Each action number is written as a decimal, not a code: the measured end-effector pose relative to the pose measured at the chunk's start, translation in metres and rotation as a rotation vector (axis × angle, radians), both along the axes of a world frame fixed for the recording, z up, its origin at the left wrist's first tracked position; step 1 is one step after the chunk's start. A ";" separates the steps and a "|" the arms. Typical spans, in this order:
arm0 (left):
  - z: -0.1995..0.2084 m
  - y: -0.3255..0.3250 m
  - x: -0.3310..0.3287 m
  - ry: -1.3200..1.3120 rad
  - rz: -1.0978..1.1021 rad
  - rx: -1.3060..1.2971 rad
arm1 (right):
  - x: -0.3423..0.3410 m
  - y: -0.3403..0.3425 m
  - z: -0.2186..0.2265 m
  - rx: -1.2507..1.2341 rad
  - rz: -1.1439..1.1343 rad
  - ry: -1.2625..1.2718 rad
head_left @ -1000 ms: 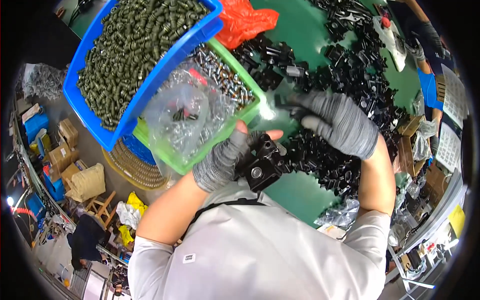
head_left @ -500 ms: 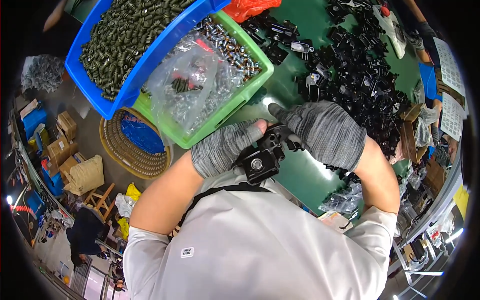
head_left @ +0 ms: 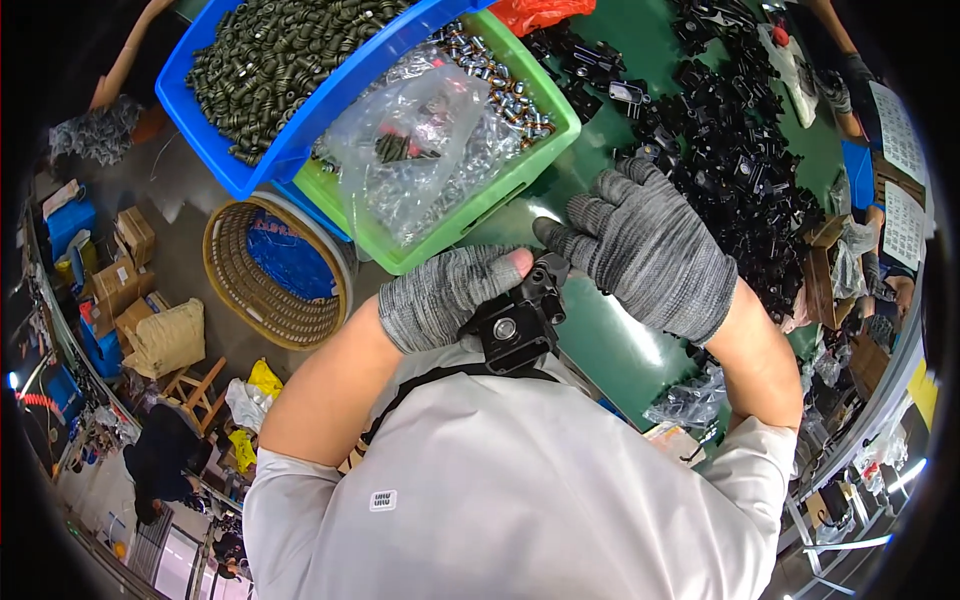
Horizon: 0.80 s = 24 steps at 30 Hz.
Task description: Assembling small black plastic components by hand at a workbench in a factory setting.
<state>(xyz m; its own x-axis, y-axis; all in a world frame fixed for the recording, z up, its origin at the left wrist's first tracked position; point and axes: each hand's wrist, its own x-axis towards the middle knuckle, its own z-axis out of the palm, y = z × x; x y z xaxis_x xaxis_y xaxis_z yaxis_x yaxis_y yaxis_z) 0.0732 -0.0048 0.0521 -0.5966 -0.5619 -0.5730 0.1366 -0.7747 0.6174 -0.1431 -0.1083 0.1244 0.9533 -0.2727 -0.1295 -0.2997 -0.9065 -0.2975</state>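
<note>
My left hand (head_left: 440, 293), in a grey knit glove with the thumb tip bare, grips a black bracket-like part (head_left: 515, 330) with a round silver insert in its flat face. The part is close in front of my shirt. My right hand (head_left: 655, 250), gloved alike, is just right of the part and apart from it. Its fingers are stretched and spread, and nothing shows in them. Beyond that hand lies a big heap of similar black parts (head_left: 735, 150) on the green tabletop (head_left: 620, 345).
Left of the heap, a tilted blue bin (head_left: 290, 155) of dark olive ribbed pieces overlaps a green bin (head_left: 455, 225) holding small metal fittings and a clear plastic bag (head_left: 410, 120). A woven basket (head_left: 225, 275) stands lower left. Other people's arms show at the upper left and right.
My right hand has come off the black part, moved slightly up and spread its fingers. The left hand keeps the part. The bins appear shifted right in the view.
</note>
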 end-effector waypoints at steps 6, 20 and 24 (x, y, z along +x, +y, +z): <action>0.005 0.018 0.018 0.179 0.118 0.245 | 0.021 0.007 0.004 0.048 -0.030 -0.103; 0.004 0.082 0.093 0.240 0.513 0.012 | 0.148 -0.004 -0.105 0.142 -0.448 0.091; 0.002 0.088 0.102 0.214 0.557 -0.007 | 0.185 -0.019 -0.158 0.112 -0.245 0.143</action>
